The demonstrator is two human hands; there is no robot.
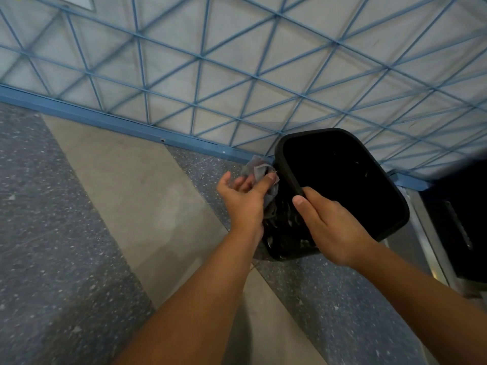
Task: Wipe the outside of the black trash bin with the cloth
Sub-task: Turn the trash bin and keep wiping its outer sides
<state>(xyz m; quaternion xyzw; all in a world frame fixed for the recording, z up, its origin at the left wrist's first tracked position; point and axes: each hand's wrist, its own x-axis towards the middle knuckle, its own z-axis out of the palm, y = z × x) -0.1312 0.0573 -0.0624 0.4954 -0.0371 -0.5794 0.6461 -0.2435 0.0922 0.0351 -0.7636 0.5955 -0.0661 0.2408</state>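
A pale wall panel (237, 61) crossed by a blue lattice of triangles fills the upper part of the view, ending in a blue base rail (105, 119) where it meets the floor (66, 233). The floor is speckled dark grey stone broken by a plain beige band (137, 185) that runs diagonally from the rail toward the person. The black trash bin (342, 180) stands on the floor right against the wall panel, its open mouth tipped toward the camera and its inside too dark to read; its side wall below the rim is a perforated lattice. To the right of the bin a dark unit (461, 219) with a metal edge sits blurred at the frame's border, and what it is cannot be told. Both bare forearms reach in from the bottom toward the bin. The right hand (329, 222) has its grip clamped on the bin's near rim, thumb lying along the top of the rim and fingers hidden on the outside. The left hand (245, 201) is on the bin's left side, pressing a crumpled grey cloth (263, 175) against the outer wall just below the rim; its grip is loose, thumb spread away and fingers folded onto the cloth, which bunches above the fingertips and hangs down between the palm and the bin.
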